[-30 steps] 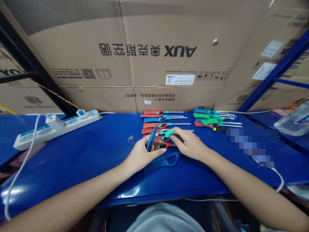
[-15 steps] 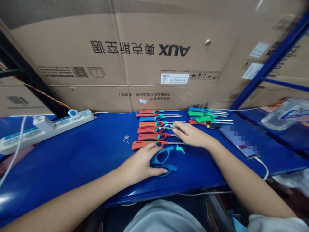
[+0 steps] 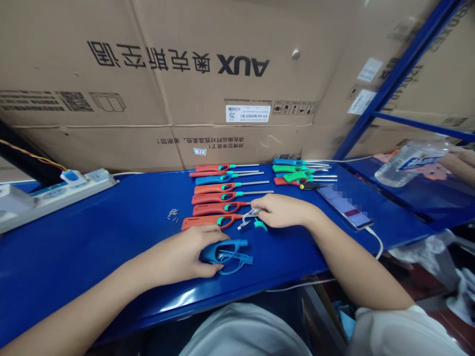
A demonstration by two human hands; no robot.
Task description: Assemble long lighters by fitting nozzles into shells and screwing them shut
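Note:
My left hand (image 3: 198,249) is closed on a blue lighter casing (image 3: 232,247), whose two halves are apart at the handle loop. My right hand (image 3: 284,210) pinches a small igniter with thin white wires (image 3: 245,217), partly hidden by the fingers. Just below those fingers, a green trigger (image 3: 260,225) lies loose on the blue table (image 3: 122,257). Above my left hand, several red, orange and blue long-necked lighters (image 3: 208,210) lie in a row, metal tubes pointing right. My right fingers are near the tubes of the closest ones.
A second group of lighters (image 3: 297,175) lies at the back right, beside a screwdriver (image 3: 309,186) and a phone (image 3: 347,207) on a cable. Small screws (image 3: 172,213) lie left of the row. A power strip (image 3: 55,198) is at left, a plastic bottle (image 3: 403,165) at right near another person's hand (image 3: 460,163).
My right hand has come toward me with the wired igniter, from the middle of the lighter row to beside the green trigger. My left hand keeps the blue casing. The view has turned right.

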